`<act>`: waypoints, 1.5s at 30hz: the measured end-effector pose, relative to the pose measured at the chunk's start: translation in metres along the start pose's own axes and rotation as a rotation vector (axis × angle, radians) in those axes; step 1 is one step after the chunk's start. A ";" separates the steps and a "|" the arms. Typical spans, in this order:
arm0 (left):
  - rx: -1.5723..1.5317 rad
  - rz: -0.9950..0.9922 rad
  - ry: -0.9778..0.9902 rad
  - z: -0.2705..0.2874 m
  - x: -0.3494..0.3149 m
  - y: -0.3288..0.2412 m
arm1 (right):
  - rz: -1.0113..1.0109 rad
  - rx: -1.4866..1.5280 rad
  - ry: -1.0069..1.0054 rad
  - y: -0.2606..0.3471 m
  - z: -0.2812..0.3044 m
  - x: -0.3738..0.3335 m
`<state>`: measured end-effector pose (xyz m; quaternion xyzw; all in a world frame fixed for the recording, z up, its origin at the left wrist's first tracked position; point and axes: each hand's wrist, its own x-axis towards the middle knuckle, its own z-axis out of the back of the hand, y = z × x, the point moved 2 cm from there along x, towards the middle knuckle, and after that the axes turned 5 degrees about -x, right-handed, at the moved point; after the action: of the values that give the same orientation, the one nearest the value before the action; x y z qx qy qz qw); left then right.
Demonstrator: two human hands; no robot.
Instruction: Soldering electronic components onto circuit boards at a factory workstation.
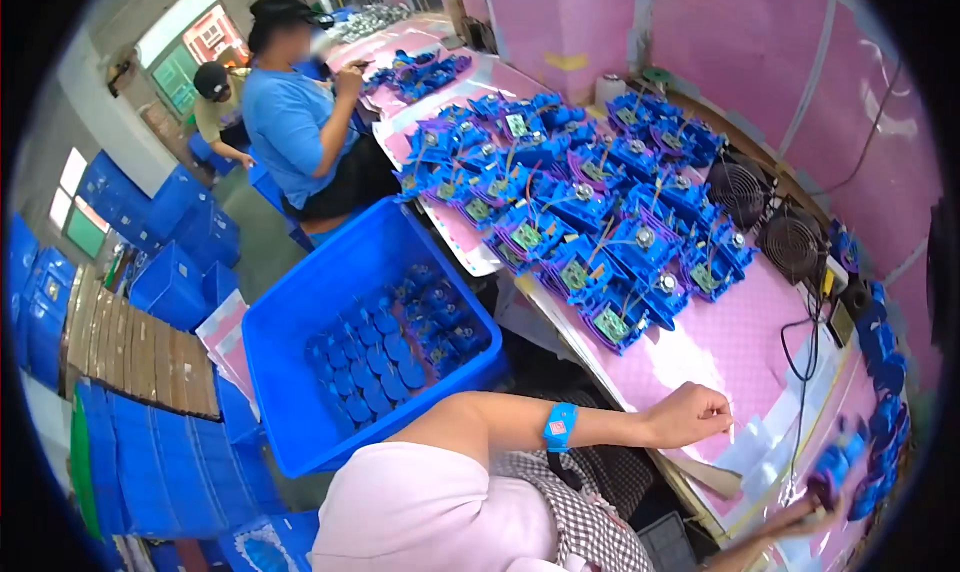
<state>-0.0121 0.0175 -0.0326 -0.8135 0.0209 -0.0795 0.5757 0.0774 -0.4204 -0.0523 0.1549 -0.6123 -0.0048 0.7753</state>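
Observation:
My left hand [690, 415], with a blue wristband [559, 427] on its forearm, hovers over the pink table mat [720, 347]. Its fingers are pinched together just above a white sheet [752, 442]; I cannot tell whether anything small is between them. My right hand [797, 518] is at the lower right edge and grips a blue plastic part [833, 469] with wires. A row of similar blue parts [882, 412] lies along the table's right side.
Many blue assemblies with green circuit boards [580, 207] cover the table's middle. Two round black fans [765, 217] stand behind them. A blue crate of round blue parts [375, 327] sits at my left. Two other people [295, 122] sit farther along. Stacked blue crates [150, 462] line the floor.

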 end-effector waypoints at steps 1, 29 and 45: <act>-0.021 0.003 -0.009 -0.004 -0.001 0.001 | -0.080 0.217 0.250 0.043 -0.015 -0.003; 1.167 -0.119 -0.218 0.018 -0.009 -0.037 | -0.042 0.701 0.931 0.241 -0.040 -0.014; -0.130 0.184 -0.208 0.045 0.006 -0.076 | -0.503 0.958 0.739 0.249 0.032 -0.013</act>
<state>-0.0041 0.0846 0.0250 -0.8476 0.0410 0.0597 0.5256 -0.0020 -0.1879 0.0032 0.6131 -0.1852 0.1410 0.7549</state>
